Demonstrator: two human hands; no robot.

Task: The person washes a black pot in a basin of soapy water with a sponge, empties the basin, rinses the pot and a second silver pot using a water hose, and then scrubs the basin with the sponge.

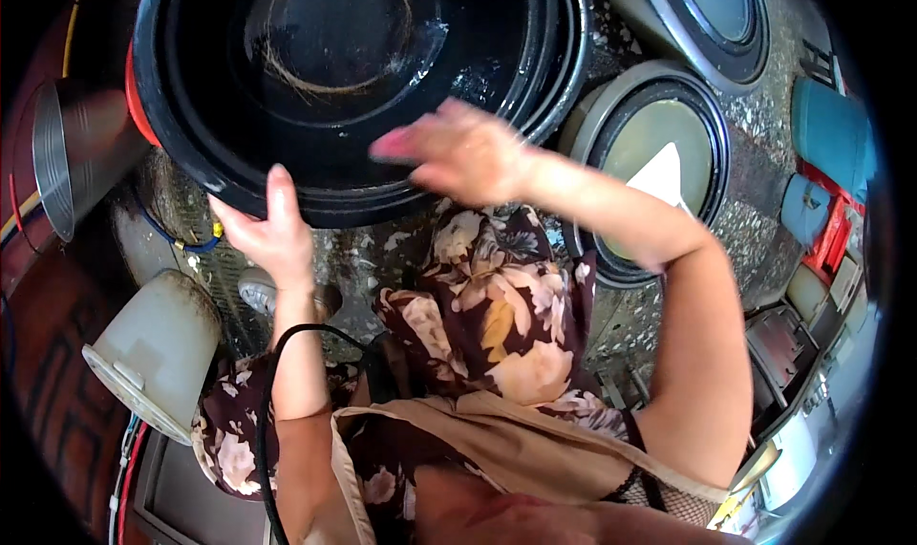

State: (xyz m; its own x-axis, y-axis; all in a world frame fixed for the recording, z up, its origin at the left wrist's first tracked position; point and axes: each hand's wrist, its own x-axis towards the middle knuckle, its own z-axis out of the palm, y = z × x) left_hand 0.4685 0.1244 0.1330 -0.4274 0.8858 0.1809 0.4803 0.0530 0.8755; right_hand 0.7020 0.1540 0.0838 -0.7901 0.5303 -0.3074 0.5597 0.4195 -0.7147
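Note:
Before me, at the top of the view, is a large round black tub or lid (215, 115), wet and glossy, with a ring of brownish fibres on its middle. My left hand (269, 233) grips its near rim, thumb up over the edge. My right hand (466, 151) is blurred over its inner surface near the lower right; the fingers are apart, and whether they touch the surface I cannot tell. A pale metal-coloured rim (582, 43) shows beyond its right side.
To the right stands a round tub (645, 122) of cloudy liquid with a white piece in it; another tub (759, 58) is farther up. A whitish plastic bucket (161, 330) lies tilted at lower left. A blue hose (161, 233) crosses the wet floor.

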